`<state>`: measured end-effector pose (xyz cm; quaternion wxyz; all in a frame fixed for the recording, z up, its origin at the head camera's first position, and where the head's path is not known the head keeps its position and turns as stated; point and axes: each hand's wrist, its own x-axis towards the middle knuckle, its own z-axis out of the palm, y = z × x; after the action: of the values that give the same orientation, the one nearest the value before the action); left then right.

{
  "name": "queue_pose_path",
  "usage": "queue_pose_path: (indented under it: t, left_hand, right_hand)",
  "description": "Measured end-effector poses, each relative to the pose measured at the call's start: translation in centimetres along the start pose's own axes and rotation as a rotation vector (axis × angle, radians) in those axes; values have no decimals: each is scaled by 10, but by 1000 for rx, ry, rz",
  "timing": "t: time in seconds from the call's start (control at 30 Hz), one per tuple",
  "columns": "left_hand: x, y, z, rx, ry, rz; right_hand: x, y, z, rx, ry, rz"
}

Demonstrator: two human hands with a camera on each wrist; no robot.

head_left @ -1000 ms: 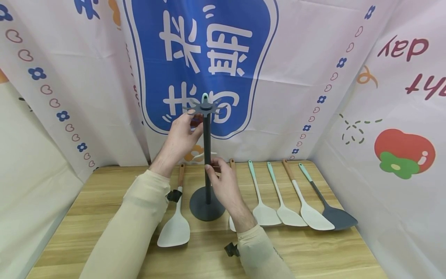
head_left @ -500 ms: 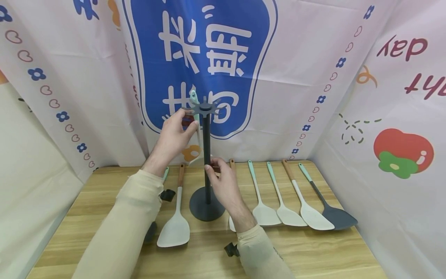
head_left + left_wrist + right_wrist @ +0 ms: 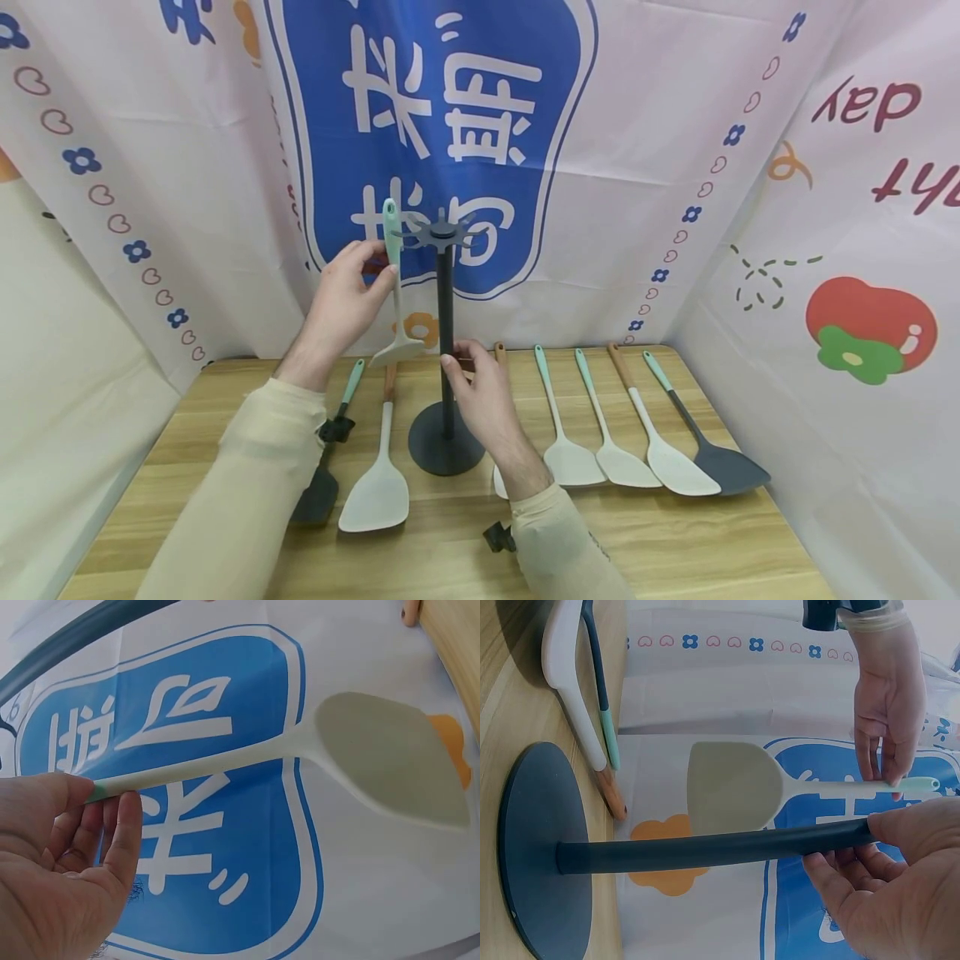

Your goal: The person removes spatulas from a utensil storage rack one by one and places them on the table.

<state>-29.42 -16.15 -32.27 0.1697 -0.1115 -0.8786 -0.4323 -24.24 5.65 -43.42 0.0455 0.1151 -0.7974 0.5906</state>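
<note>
My left hand [image 3: 350,283] pinches the mint-green handle of a pale spatula [image 3: 390,761], which hangs upright with its blade down, left of the dark utensil stand [image 3: 446,317]. In the right wrist view, that spatula [image 3: 739,784] is clear of the stand's pole. My right hand [image 3: 482,392] grips the pole partway up between thumb and fingers. The stand's round base [image 3: 435,450] rests on the wooden table, and a ring of notched hooks [image 3: 441,232] tops it. The hooks near my left hand bear nothing visible.
Left of the stand lie a white spatula [image 3: 378,492] with a wooden handle and a dark spatula [image 3: 318,496], partly behind my left sleeve. On the right, several spatulas [image 3: 573,462] lie in a row, one partly under my right arm. A printed cloth [image 3: 600,250] hangs behind the table.
My left hand has moved left with the spatula, from behind the stand's top to beside it. The dark spatula on the left has come into view. My right hand stays on the pole.
</note>
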Motion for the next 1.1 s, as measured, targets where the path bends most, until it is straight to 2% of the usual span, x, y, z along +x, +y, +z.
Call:
queue_pose_path:
  t: [0.27, 0.53, 0.73, 0.93, 1.1]
  left_hand:
    - [-7, -6, -11, -21, 13, -6]
    - [-13, -12, -21, 2, 45, -10]
    - [-20, -15, -29, -18, 30, -45]
    - [-26, -21, -33, -53, 34, -38]
    - [-32, -24, -38, -38, 41, -46]
  right_hand:
    - [-1, 0, 0, -13, 1, -12]
    - [0, 1, 0, -17, 6, -16]
    - [0, 1, 0, -12, 6, -13]
    - [0, 1, 0, -14, 9, -16]
    - [0, 0, 1, -39, 16, -27]
